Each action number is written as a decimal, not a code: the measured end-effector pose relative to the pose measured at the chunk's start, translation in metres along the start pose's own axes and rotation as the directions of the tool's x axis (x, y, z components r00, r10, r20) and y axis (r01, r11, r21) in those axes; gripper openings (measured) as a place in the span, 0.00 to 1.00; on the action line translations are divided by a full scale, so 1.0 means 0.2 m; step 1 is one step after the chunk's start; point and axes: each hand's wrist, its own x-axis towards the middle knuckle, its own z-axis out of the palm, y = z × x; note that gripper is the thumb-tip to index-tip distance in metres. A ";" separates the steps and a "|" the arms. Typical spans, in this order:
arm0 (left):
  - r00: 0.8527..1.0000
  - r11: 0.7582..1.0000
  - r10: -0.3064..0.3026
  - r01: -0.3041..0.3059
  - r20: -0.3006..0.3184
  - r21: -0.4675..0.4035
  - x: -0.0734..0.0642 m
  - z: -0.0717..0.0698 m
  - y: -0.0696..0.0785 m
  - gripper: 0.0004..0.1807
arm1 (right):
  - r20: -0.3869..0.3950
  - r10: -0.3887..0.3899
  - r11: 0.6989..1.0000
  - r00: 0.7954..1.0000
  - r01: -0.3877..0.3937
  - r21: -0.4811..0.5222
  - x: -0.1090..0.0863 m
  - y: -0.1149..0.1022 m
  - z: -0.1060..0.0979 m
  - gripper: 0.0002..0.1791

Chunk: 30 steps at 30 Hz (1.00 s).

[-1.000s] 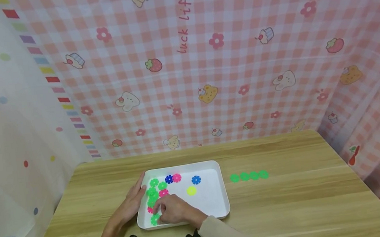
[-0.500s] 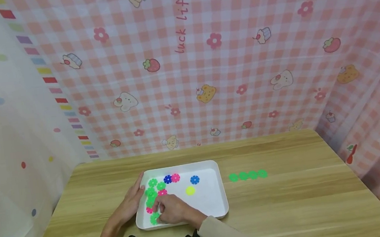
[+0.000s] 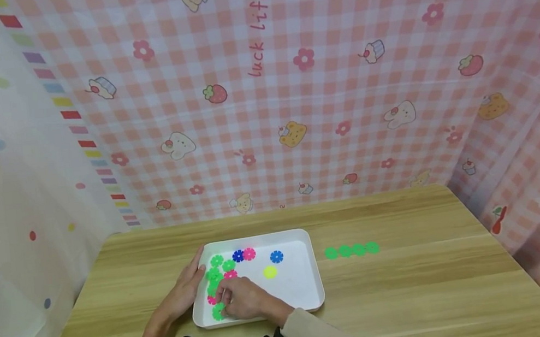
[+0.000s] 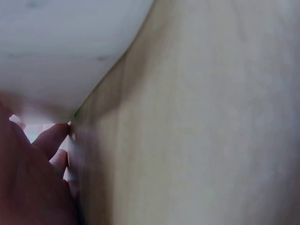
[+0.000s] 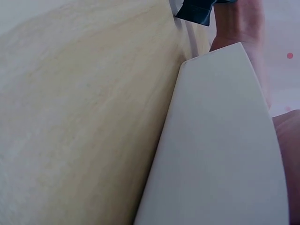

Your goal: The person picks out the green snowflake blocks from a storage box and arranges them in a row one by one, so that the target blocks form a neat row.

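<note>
My straight-fingered left hand (image 3: 184,292) braces the white tray (image 3: 297,286) on the desk (image 3: 411,291); my right hand (image 3: 245,298), apparently selecting, curls over its green discs (image 3: 214,276); whether pinching one, I cannot tell. A single-disc pinch seems needed next.

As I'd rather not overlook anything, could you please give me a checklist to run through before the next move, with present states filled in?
1. Left hand at the left side of the white tray: ok, touching it.
2. Right hand over the pieces at the tray's left end: ok.
3. Piece pinched in the right hand: cannot tell; the pictures don't show its grip clearly.
4. Green cluster lying as separate pieces: not ok, some overlap.
5. Row of four green pieces straight, on the table right of the tray: ok.
</note>
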 end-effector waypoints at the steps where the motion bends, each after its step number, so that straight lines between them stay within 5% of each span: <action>1: 1.000 1.000 0.004 -0.004 0.002 -0.001 0.00 0.00 0.00 0.32 | 0.000 0.000 1.000 1.000 0.000 0.000 0.00 0.00 0.00 0.10; 30: 1.000 0.997 0.017 -0.016 0.011 -0.070 -0.01 0.00 0.02 0.31 | -0.133 -0.019 0.996 0.991 0.031 0.088 -0.16 0.07 -0.29 0.05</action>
